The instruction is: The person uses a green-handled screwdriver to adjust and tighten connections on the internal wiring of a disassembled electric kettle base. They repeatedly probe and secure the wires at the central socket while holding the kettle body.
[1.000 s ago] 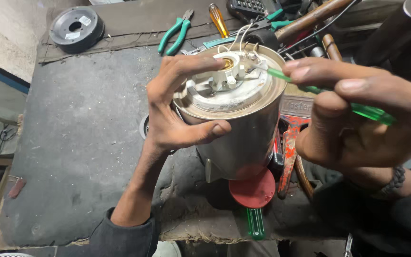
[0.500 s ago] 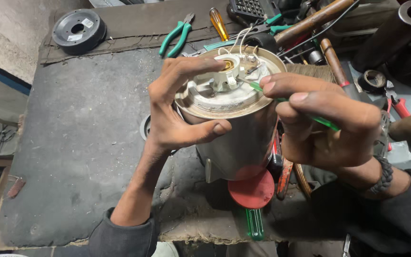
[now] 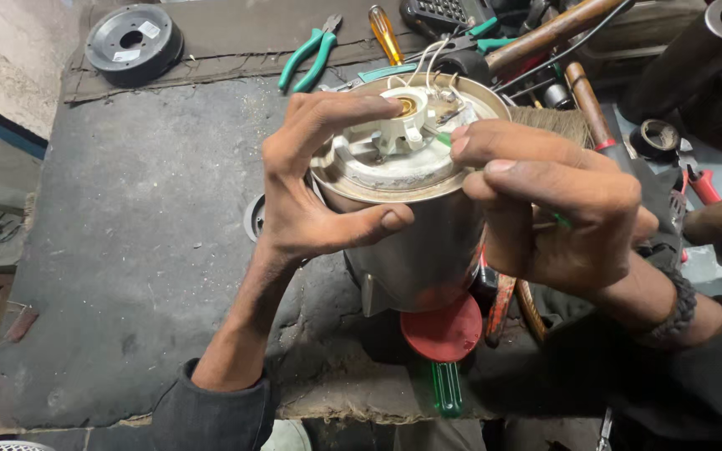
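Observation:
My left hand (image 3: 319, 184) grips the rim of a shiny metal cylinder (image 3: 419, 250) that stands upside down on the workbench (image 3: 127, 250). Its base plate (image 3: 378, 171) faces up, with a white plastic fitting (image 3: 403, 117) and thin white wires at the centre. My right hand (image 3: 553, 200) holds a thin green-handled screwdriver (image 3: 443, 138), its tip down at the plate beside the white fitting. Most of the tool is hidden in my fingers.
Green-handled pliers (image 3: 311, 54), a yellow-handled screwdriver (image 3: 386, 33) and a black round spool (image 3: 133, 42) lie at the back. Hammers (image 3: 587, 92), pipes and red-handled tools crowd the right side. A red disc (image 3: 443, 328) and a green handle (image 3: 447, 388) lie in front of the cylinder.
My right hand has moved left and in over the cylinder, bringing the green screwdriver's tip down to the base plate. The left hand keeps its grip on the rim.

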Demonstrator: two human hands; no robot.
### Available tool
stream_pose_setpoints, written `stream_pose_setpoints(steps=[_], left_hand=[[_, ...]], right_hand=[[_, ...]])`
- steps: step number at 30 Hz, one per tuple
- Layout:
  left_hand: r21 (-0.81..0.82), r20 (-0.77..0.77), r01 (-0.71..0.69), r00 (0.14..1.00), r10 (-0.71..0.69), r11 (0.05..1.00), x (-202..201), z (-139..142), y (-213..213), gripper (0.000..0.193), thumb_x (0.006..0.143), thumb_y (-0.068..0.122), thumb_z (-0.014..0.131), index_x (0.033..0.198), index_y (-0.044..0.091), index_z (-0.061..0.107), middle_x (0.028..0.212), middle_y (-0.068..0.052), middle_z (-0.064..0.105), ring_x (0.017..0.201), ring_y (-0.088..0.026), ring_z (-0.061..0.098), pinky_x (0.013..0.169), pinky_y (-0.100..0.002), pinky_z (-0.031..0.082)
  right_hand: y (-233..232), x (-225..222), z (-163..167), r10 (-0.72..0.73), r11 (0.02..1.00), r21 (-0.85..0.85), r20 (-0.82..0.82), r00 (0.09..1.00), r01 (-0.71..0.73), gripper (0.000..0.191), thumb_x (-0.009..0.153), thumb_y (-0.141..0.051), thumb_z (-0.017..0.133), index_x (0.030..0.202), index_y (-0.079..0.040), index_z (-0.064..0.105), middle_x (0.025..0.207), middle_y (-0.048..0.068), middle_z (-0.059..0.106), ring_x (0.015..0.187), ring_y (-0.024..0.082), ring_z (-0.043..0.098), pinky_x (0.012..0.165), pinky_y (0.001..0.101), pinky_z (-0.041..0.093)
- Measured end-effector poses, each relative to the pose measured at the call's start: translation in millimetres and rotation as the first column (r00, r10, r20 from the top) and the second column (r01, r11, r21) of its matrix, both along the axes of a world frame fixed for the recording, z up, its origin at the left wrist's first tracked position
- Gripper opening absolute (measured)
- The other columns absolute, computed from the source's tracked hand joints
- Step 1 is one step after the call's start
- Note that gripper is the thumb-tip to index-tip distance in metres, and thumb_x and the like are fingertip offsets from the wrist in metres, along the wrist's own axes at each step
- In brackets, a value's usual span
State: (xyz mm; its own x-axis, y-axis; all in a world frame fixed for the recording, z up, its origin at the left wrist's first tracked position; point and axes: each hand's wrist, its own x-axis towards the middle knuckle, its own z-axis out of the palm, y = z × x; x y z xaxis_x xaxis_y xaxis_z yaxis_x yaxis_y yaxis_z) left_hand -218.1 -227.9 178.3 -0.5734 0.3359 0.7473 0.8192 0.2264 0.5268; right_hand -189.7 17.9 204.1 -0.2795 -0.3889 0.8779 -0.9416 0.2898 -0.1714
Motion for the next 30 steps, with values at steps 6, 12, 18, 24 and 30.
stream_pose_setpoints(steps=[6,12,18,24,30], left_hand=[[-0.006,0.023,0.006,1.000,-0.006,1.000,-1,2,-3,0.069,0.078,0.044,0.092,0.131,0.006,0.068,0.129,-0.004,0.073,0.121,-0.016,0.062,0.106,-0.030,0.047],[0.002,0.031,0.010,0.999,-0.010,1.000,-1,3,-4,0.070,0.078,0.044,0.092,0.132,0.006,0.068,0.130,-0.004,0.072,0.121,-0.016,0.062,0.106,-0.030,0.047],[-0.003,0.033,0.011,0.999,-0.011,1.000,-2,2,-4,0.071,0.078,0.045,0.092,0.132,0.005,0.068,0.129,-0.005,0.072,0.121,-0.017,0.062,0.106,-0.030,0.047],[-0.005,0.020,0.019,1.000,-0.019,1.000,-3,1,-6,0.071,0.079,0.045,0.092,0.132,0.005,0.067,0.133,-0.006,0.071,0.119,-0.016,0.061,0.107,-0.029,0.046],[-0.006,0.019,0.009,1.000,-0.009,1.000,-3,1,-6,0.071,0.078,0.046,0.092,0.131,0.005,0.068,0.132,-0.006,0.072,0.120,-0.016,0.063,0.106,-0.029,0.047]], right_hand=[[-2,4,1,-0.004,1.000,-0.006,-0.011,1.000,0.003,0.029,0.103,0.005,0.060,0.122,0.003,0.038,0.109,0.026,0.067,0.102,0.031,0.074,0.088,0.0371,0.065],[-3,3,0,-0.009,0.999,-0.036,-0.016,1.000,0.009,0.029,0.103,0.007,0.060,0.122,0.004,0.037,0.106,0.026,0.067,0.098,0.031,0.074,0.087,0.0374,0.065],[8,-1,-6,0.042,0.999,-0.003,-0.060,0.997,-0.042,0.034,0.103,-0.001,0.059,0.125,-0.003,0.033,0.110,0.029,0.064,0.102,0.038,0.073,0.092,0.0463,0.065],[15,3,-8,0.025,1.000,-0.003,-0.030,0.999,-0.025,0.033,0.104,0.001,0.056,0.125,-0.003,0.032,0.110,0.026,0.065,0.103,0.037,0.075,0.092,0.0465,0.066],[7,5,0,0.010,0.999,0.042,-0.033,0.999,-0.009,0.033,0.104,0.006,0.056,0.124,-0.002,0.031,0.110,0.028,0.064,0.104,0.037,0.074,0.090,0.0441,0.066]])
